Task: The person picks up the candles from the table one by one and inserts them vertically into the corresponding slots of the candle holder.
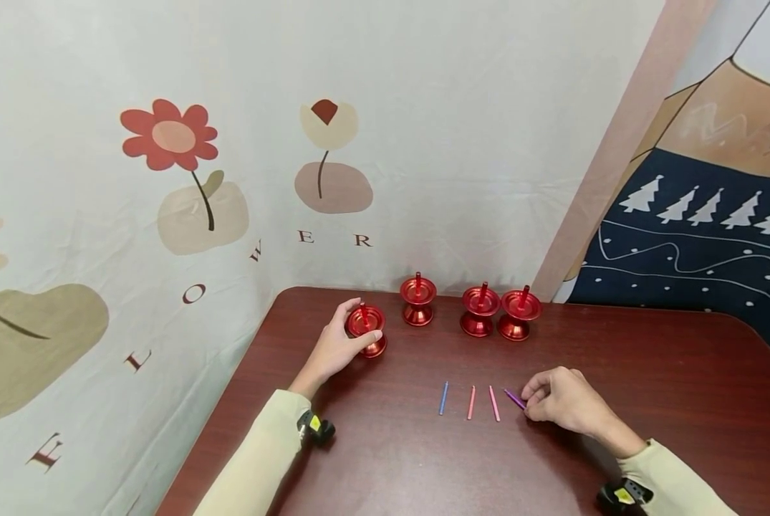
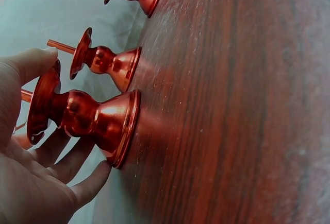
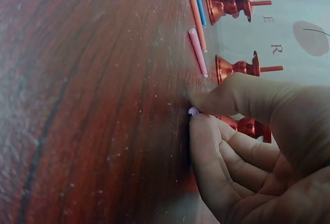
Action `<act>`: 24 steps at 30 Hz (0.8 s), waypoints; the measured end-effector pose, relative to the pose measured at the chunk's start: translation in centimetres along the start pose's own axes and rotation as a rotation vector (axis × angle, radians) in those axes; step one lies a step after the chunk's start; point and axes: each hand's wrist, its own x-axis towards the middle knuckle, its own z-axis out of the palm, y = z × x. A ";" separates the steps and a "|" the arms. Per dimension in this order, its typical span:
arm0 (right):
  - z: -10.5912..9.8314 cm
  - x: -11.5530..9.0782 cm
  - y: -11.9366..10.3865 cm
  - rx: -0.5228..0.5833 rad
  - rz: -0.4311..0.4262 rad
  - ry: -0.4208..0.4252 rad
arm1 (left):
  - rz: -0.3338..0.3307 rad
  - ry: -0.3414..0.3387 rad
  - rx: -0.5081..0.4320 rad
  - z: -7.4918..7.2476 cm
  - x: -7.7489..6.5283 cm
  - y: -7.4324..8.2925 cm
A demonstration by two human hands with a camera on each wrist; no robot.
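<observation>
My left hand (image 1: pixel 336 344) holds a red metal candle holder (image 1: pixel 374 348) at the table's back left, thumb and fingers round its dish; its base stands on the wood in the left wrist view. With thumb and fingertips, my right hand (image 1: pixel 565 401) pinches a thin purple candle (image 1: pixel 515 398) low at the tabletop. In the right wrist view only the end of the purple candle (image 3: pixel 193 111) shows between the fingers. Left of it lie a pink candle (image 1: pixel 494 403), a coral candle (image 1: pixel 471 403) and a blue candle (image 1: pixel 444 398), in a loose row.
Three more red candle holders stand along the back edge: one alone (image 1: pixel 418 299) and two close together, the left one (image 1: pixel 480 309) and the right one (image 1: pixel 520 312). Behind the brown table (image 1: pixel 385 459) hangs a pale cloth (image 1: pixel 462 143) with printed flowers and letters.
</observation>
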 end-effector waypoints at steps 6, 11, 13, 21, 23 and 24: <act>0.3 0.5 -0.4 -0.005 0.005 0.027 | -0.005 -0.001 0.002 0.1 -0.5 0.2; 0.5 1.4 -1.5 0.052 -0.009 0.061 | -0.008 -0.003 0.013 0.1 -0.9 0.2; 0.6 2.0 -2.1 0.076 -0.025 0.074 | -0.008 0.000 0.015 0.1 -1.0 0.2; 1.9 4.1 -5.1 0.182 -0.085 0.095 | 0.009 0.008 0.003 0.3 -1.5 0.2; 2.4 4.7 -5.7 0.195 -0.099 0.107 | 0.011 0.011 0.001 0.3 -1.7 0.2; 2.6 5.0 -6.0 0.203 -0.104 0.110 | 0.011 0.013 0.002 0.3 -1.7 0.2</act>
